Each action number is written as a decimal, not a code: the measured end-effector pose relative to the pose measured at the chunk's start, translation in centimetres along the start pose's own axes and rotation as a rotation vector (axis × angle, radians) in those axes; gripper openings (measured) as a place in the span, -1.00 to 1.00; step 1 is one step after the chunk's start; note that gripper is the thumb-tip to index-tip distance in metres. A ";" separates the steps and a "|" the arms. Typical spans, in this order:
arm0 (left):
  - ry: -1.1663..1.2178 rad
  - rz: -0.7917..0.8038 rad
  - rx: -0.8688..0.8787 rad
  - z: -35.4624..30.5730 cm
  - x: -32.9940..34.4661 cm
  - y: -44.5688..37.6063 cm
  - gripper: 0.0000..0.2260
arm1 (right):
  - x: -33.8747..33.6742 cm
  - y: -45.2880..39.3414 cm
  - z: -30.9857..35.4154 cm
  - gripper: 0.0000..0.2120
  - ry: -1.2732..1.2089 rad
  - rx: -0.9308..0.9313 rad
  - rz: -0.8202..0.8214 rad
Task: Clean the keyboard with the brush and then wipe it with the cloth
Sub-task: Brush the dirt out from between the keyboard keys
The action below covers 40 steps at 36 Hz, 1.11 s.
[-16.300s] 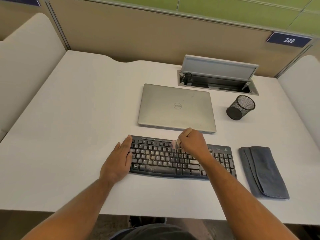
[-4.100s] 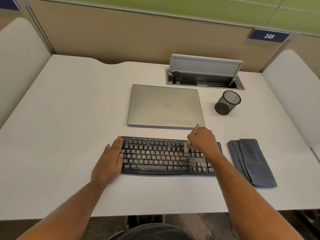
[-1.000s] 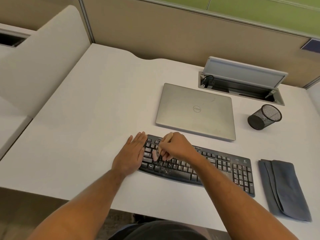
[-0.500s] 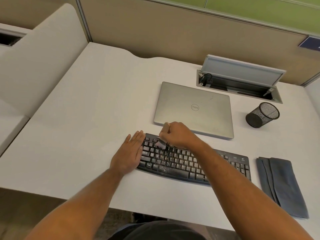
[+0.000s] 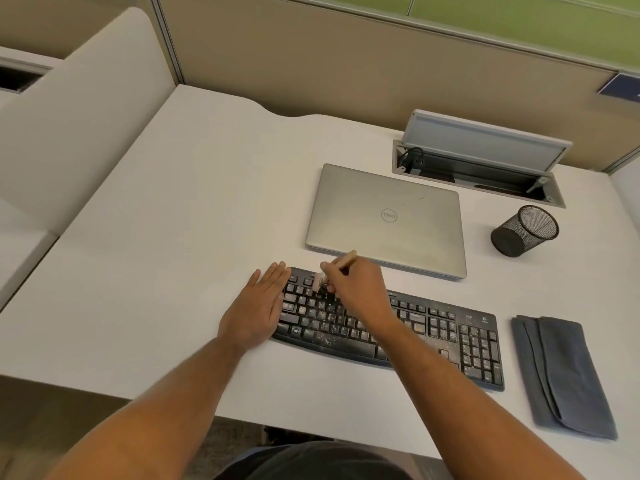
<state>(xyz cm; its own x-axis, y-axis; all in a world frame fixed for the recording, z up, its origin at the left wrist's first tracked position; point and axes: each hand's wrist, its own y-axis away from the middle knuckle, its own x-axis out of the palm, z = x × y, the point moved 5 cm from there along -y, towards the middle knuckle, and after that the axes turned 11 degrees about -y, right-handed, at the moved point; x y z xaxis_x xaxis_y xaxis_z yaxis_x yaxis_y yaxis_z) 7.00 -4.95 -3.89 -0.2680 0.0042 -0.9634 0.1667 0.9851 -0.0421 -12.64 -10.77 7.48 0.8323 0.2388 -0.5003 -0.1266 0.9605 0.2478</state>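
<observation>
Since a few seconds ago my brushing has crossed from the keyboard's right half to its top-left keys. Across the white worktop (image 5: 166, 237), the closed laptop (image 5: 388, 216) sits behind the keyboard (image 5: 433, 327), which lies near the front edge, crumbs showing on its lower rows. Right of it the folded cloth (image 5: 564, 375) waits for wiping. My left hand (image 5: 258, 306) rests flat, fingers straight, on the keyboard's left end to steady it. My right hand (image 5: 356, 289) pinches the brush (image 5: 341, 263), bristles down on the keys.
</observation>
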 end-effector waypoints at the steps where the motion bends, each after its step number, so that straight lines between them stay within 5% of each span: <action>1: 0.002 0.000 -0.001 0.0 0.0 0.0 -0.47 | 0.2 0.2 0.0 -0.70 0.053 -0.010 0.015; 6: -0.013 0.005 0.001 0.0 0.1 0.0 -0.47 | 1.3 0.3 0.0 -0.61 0.233 -0.037 0.142; 13: -0.010 0.009 -0.001 0.2 0.2 0.0 -0.48 | 0.4 -0.2 0.1 -0.74 0.096 -0.065 0.078; 17: -0.006 0.003 0.003 0.1 0.1 0.0 -0.48 | 1.1 0.2 -0.4 -0.66 0.205 -0.048 0.152; 20: -0.010 0.006 0.005 0.1 0.2 0.1 -0.48 | 1.2 -0.1 -0.4 -0.69 0.060 0.021 0.237; 25: 0.001 0.014 -0.003 0.1 0.2 0.0 -0.47 | -0.1 -0.1 -0.2 -0.74 0.038 -0.032 0.049; 29: 0.005 0.019 -0.006 0.2 0.1 0.0 -0.46 | 0.3 0.4 -0.4 -0.67 0.257 -0.049 0.102; 33: 0.006 0.025 -0.004 0.1 0.1 0.0 -0.46 | 0.4 0.1 -0.7 -0.69 0.137 0.004 0.192; 36: 0.009 0.033 -0.006 0.1 0.0 0.0 -0.45 | -0.5 -0.2 -0.7 -0.73 0.024 0.005 0.087; 40: 0.017 0.033 -0.007 0.0 0.0 0.0 -0.45 | -0.6 0.3 -0.8 -0.70 0.190 -0.047 0.052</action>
<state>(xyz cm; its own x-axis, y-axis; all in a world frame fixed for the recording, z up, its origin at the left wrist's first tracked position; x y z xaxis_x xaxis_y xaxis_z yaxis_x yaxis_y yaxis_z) 7.05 -4.94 -3.88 -0.2787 0.0393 -0.9596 0.1689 0.9856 -0.0087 -13.64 -10.54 7.18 0.7075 0.3062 -0.6369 -0.1954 0.9509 0.2401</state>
